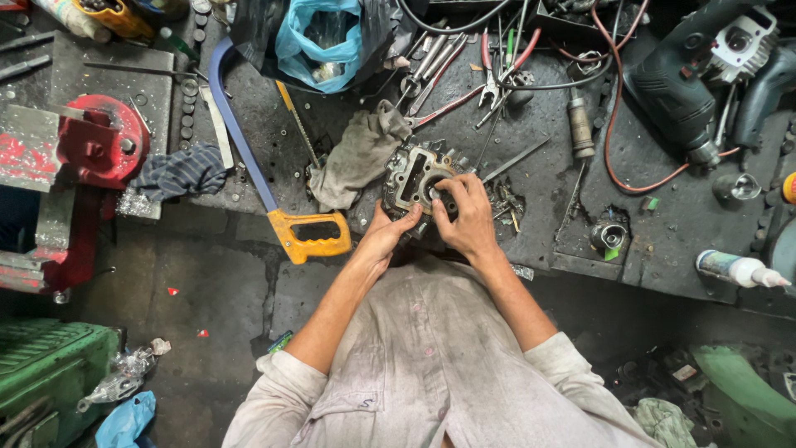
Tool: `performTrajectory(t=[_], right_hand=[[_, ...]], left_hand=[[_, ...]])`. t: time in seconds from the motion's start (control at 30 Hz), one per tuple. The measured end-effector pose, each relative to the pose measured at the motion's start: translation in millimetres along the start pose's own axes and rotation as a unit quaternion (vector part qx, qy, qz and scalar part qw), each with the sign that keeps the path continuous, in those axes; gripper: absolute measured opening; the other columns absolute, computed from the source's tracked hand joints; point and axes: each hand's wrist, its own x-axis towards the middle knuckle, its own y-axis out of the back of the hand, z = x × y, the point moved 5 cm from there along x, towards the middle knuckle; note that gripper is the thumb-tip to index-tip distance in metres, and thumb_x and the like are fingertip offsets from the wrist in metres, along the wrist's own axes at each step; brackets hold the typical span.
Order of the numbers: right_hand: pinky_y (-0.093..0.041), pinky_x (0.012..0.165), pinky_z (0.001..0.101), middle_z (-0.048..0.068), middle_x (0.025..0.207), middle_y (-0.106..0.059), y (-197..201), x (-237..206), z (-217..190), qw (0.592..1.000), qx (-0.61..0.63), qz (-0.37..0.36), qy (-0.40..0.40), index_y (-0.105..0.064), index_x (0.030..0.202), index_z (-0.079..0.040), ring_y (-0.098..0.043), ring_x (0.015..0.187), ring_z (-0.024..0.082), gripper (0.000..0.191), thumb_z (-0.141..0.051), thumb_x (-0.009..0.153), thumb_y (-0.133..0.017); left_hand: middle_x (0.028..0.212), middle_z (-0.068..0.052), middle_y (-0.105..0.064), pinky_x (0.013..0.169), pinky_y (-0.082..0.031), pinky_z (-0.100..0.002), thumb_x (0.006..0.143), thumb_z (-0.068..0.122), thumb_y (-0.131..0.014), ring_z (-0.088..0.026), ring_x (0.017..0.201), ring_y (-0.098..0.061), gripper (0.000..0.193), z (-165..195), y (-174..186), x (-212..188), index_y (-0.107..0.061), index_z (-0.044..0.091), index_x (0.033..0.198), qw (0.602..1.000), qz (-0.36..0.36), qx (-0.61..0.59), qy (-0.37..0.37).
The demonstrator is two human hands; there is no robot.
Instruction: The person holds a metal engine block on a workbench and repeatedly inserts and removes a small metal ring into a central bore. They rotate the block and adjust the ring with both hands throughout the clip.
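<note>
Left hand point(388, 235) grips the engine part point(412, 178) from below, fingers curled. Right hand point(466, 214) pinches at its bore; best kept steadied on the bench point(547, 191).

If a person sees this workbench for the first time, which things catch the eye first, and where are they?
At the centre, the left hand and right hand grip a grimy metal engine part at the bench edge. Just left of it lies a hacksaw with a blue frame and a yellow handle. A red bench vise stands at the far left, and a dark power drill lies at the top right.
</note>
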Motion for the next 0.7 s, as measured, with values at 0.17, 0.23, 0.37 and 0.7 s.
performTrajectory(t=[0.17, 0.23, 0.37, 0.7], right_hand=[[-0.049, 0.094, 0.0444, 0.016, 0.108, -0.058, 0.3, 1.1, -0.4, 1.0, 0.002, -0.004, -0.001, -0.066, 0.11, -0.002, -0.06, 0.105, 0.036, 0.026, -0.01, 0.086, -0.072], [-0.049, 0.094, 0.0445, 0.016, 0.108, -0.058, 0.1, 1.9, -0.6, 1.0, 0.003, -0.003, -0.004, -0.066, 0.11, -0.002, -0.06, 0.106, 0.036, 0.026, -0.01, 0.086, -0.072], [-0.048, 0.095, 0.0448, 0.017, 0.109, -0.058, -0.3, 1.9, -0.8, 1.0, 0.001, -0.011, -0.01, -0.066, 0.11, -0.002, -0.059, 0.106, 0.036, 0.026, -0.009, 0.085, -0.072], [-0.048, 0.095, 0.0444, 0.016, 0.11, -0.059, 0.7, 3.6, 3.0, 1.0, 0.009, -0.014, -0.007, -0.067, 0.111, -0.003, -0.06, 0.107, 0.036, 0.025, -0.012, 0.088, -0.071]], left_hand=[[0.132, -0.013, -0.062, 0.107, -0.044, -0.034, 0.079, 0.026, -0.085, -0.021, 0.123, -0.058, 0.091, -1.8, 0.1, 1.4, -0.03, 0.003, 0.148, 1.0, -0.002, -0.017, 0.001], [0.132, -0.013, -0.061, 0.107, -0.044, -0.035, 0.079, 0.025, -0.085, -0.021, 0.123, -0.058, 0.092, -1.7, -0.1, 1.2, -0.029, 0.003, 0.148, 1.0, -0.004, -0.023, 0.007], [0.133, -0.013, -0.061, 0.108, -0.043, -0.035, 0.08, 0.024, -0.084, -0.021, 0.125, -0.057, 0.092, -0.6, -0.2, 0.7, -0.027, 0.004, 0.149, 1.0, -0.002, -0.019, 0.008], [0.133, -0.013, -0.061, 0.109, -0.042, -0.035, 0.081, 0.025, -0.084, -0.021, 0.125, -0.057, 0.09, -1.8, 0.5, 5.0, -0.028, 0.003, 0.149, 1.0, 0.002, 0.0, 0.003]])
